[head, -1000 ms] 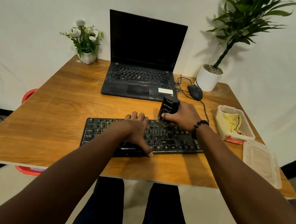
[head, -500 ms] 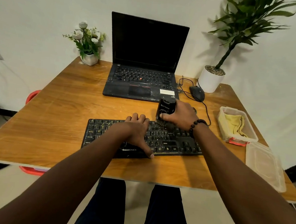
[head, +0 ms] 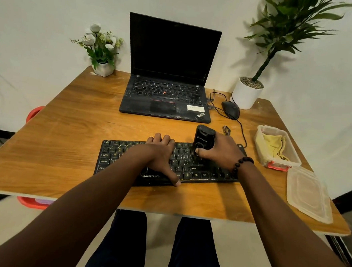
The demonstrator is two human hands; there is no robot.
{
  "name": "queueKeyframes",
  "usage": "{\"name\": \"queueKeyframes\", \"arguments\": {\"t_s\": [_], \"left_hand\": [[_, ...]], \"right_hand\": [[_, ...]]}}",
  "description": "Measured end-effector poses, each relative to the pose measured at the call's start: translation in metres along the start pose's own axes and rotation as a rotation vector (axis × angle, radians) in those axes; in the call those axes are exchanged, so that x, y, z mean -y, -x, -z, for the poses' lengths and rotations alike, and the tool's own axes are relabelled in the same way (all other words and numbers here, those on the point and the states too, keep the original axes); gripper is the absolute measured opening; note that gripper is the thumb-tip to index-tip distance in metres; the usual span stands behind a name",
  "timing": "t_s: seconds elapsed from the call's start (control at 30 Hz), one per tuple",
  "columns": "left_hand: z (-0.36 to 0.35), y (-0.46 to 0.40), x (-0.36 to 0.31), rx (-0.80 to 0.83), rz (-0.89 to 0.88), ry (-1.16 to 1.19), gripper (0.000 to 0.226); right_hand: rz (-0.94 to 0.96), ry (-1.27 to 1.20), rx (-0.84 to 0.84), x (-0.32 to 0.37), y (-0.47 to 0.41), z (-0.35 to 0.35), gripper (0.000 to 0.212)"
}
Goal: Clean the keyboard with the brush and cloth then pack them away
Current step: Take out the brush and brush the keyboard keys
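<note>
2 hands (head: 161, 153) (head: 221, 152) on keyboard (head: 189, 165); right holds brush (head: 204, 138).

Setting was a small desk workstation, home or office not distinguishable. Wooden table (head: 63, 129) stood against a plain white wall. On it: 1 open laptop (head: 168, 74) with dark screen, 1 wired mouse (head: 231, 109), 1 external keyboard (head: 119, 156), 2 potted plants (head: 100, 49) (head: 282, 36) at the back corners
</note>
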State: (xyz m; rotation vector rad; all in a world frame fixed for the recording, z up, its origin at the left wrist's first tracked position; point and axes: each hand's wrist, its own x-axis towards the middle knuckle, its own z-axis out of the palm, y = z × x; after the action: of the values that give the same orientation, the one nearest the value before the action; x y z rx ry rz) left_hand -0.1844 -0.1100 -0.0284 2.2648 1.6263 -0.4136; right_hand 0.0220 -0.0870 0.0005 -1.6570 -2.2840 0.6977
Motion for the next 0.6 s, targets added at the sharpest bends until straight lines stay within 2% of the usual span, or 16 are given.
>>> {"name": "queueKeyframes", "arguments": {"t_s": [0.07, 0.23, 0.4, 0.47, 0.6], "left_hand": [[0.000, 0.000, -0.001, 0.003, 0.001, -0.005, 0.135], [-0.003, 0.000, -0.003, -0.006, 0.014, -0.006, 0.139], [-0.004, -0.002, -0.001, -0.004, 0.018, 0.012, 0.140], [-0.004, -0.003, -0.001, -0.004, 0.018, 0.012, 0.139], [0.000, -0.003, -0.003, 0.012, 0.021, -0.015, 0.137]], "right_hand": [[0.012, 0.023, 0.037, 0.003, 0.005, 0.002, 0.058], [-0.079, -0.152, -0.265, 0.005, 0.007, 0.009, 0.056], [-0.114, -0.160, -0.346, 0.007, 0.012, -0.021, 0.052], [-0.123, -0.158, -0.337, 0.002, 0.019, -0.025, 0.048], [-0.149, -0.187, -0.173, -0.012, 0.027, -0.008, 0.045]]}}
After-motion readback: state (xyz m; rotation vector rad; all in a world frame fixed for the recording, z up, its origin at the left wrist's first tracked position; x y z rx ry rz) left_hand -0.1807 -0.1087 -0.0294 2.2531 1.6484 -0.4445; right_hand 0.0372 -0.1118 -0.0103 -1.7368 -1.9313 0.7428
